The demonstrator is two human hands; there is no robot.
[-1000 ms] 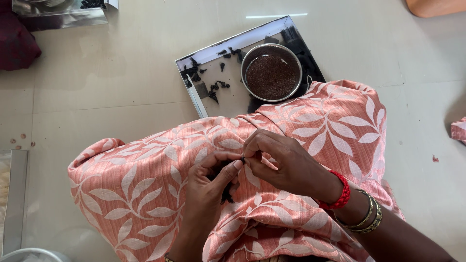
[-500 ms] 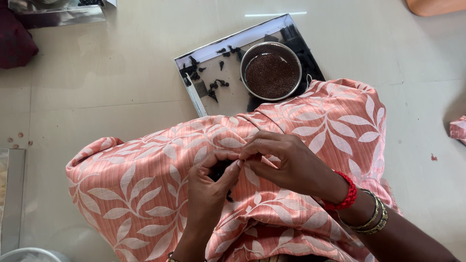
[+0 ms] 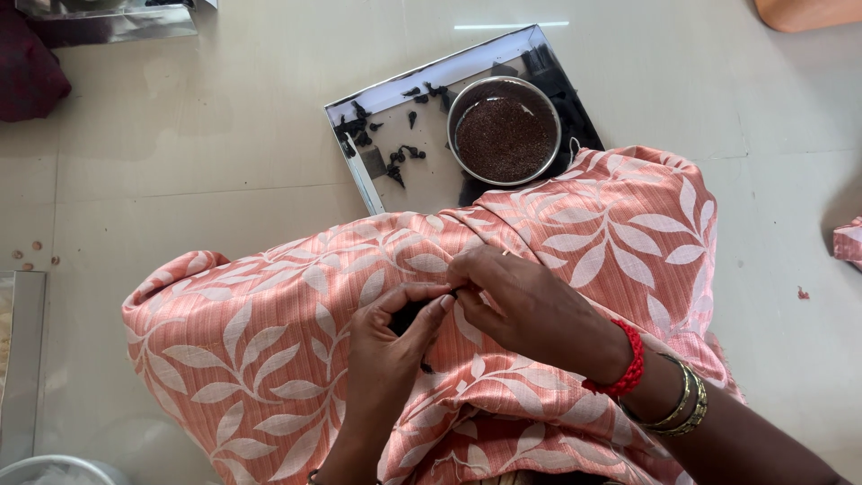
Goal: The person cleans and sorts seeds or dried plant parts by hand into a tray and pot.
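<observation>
Two hands meet over the lap: the left hand (image 3: 391, 346) and right hand (image 3: 525, 310) both pinch one small dark piece (image 3: 411, 316) between curled fingertips, above the peach leaf-print cloth (image 3: 269, 332). One steel tray (image 3: 386, 175) on the floor carries one bowl of dark seeds (image 3: 505, 132). Since earlier, the hands have barely shifted.

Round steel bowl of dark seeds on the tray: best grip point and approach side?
Grip the steel bowl by its thin raised rim, probably from the far side, coming from above. It sits upright and full, so keep it level. The near rim almost meets the draped pink cloth; the tray leaves room elsewhere.
</observation>
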